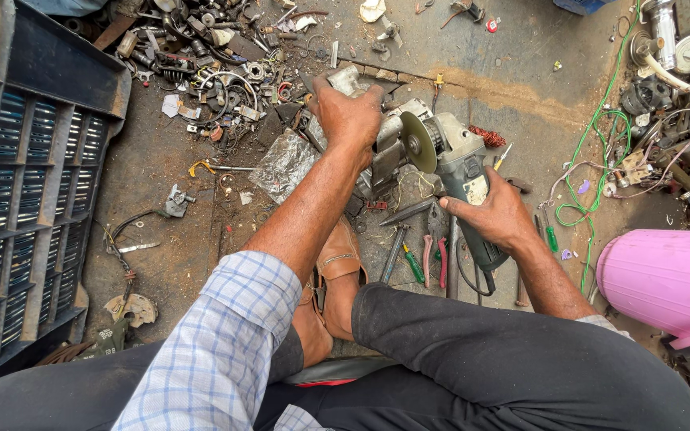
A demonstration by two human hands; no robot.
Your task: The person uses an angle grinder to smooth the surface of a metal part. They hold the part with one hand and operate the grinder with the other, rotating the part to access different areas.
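Gripping grey metal part (345, 84) upper centre of frame, left hand (350, 118) closed over it, pinning it to ground. Right hand (495, 217) wrapped round angle grinder (461, 172) body, disc beside part. Pliers (434, 247) lie near below.

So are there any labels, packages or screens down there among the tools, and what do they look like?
Label: a small pale sticker with rounded corners on the grey angle grinder, just by the right hand.
Foil wrapper: crumpled and silvery, on the ground below the left hand.
No screens or signs in view.
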